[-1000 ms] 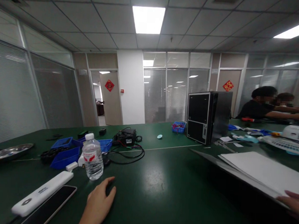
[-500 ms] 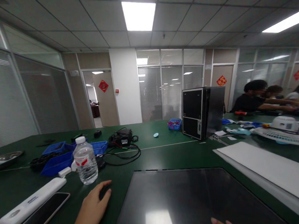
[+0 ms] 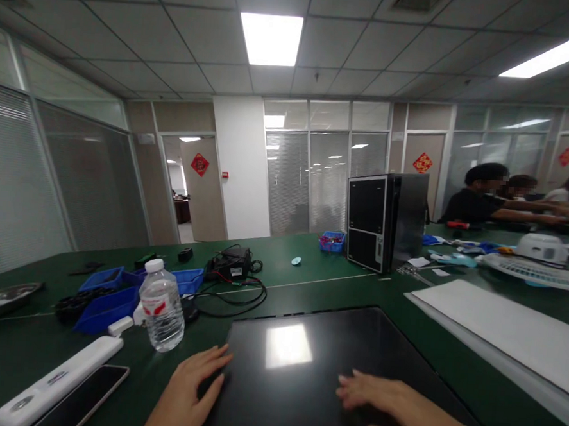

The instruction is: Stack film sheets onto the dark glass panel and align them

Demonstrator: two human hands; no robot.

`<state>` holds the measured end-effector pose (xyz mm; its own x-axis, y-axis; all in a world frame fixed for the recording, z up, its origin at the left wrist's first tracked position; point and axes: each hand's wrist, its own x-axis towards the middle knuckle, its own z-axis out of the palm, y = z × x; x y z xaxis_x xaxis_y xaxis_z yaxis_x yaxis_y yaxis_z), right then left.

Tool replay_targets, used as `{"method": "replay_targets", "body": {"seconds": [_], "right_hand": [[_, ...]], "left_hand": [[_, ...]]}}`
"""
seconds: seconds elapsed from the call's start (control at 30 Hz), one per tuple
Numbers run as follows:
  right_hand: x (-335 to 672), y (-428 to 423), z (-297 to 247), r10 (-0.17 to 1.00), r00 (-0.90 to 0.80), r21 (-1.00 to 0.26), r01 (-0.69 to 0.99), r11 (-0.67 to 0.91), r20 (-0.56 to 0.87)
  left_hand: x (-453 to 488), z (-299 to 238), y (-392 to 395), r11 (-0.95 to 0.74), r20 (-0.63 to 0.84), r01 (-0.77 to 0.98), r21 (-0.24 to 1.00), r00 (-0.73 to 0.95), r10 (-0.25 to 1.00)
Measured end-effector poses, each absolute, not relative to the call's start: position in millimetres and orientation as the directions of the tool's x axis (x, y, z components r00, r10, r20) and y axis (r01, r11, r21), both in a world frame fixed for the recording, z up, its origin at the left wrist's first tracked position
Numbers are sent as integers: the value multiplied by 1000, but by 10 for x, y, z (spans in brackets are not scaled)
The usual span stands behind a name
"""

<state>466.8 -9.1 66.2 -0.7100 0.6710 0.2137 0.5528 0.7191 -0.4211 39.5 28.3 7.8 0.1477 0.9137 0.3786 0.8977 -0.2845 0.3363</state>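
Note:
A flat black glossy screen panel (image 3: 315, 343) lies face up in front of me, reflecting a ceiling light. At its left edge is my left hand (image 3: 192, 384), fingers stretched out, the fingertips meeting the rim. My right hand (image 3: 388, 406) is over the right part of the panel with its fingers extended; whether it touches the surface I cannot tell. Left of my left hand stands a clear water bottle (image 3: 162, 308) with a white cap. A dark phone (image 3: 83, 397) lies beside a long white device (image 3: 57, 379) at the lower left.
Blue bins (image 3: 109, 308) and a black adapter with cables (image 3: 233, 264) are behind the bottle. A black computer tower (image 3: 385, 222) stands at the back. White boards (image 3: 499, 329) lie to the right, near a white fan (image 3: 539, 254). People (image 3: 478, 196) sit at the far right.
The black panel has shifted left and away from me. My right hand has come further into view over it, and my left hand has moved right to its edge.

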Motion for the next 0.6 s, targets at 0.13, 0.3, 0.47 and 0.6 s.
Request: {"method": "replay_targets", "body": {"seconds": [0.13,0.3,0.47,0.6], "right_hand": [[5167,636,347,829,-365,-96,892,442,423],[6209,1076,5,781,92,-42,996,-84,618],[6861,1038,-220,728,425,-164,900,-404,538],[6963,1098,-288,778,425,-185,905,-384,464]], "left_hand": [[402,105,289,-249,324,916,315,143,935],[391,217,273,-190,305,944,271,103,947],[365,294,226,-65,328,989,133,18,945],[387,308,172,-92,380,990,111,43,924]]}}
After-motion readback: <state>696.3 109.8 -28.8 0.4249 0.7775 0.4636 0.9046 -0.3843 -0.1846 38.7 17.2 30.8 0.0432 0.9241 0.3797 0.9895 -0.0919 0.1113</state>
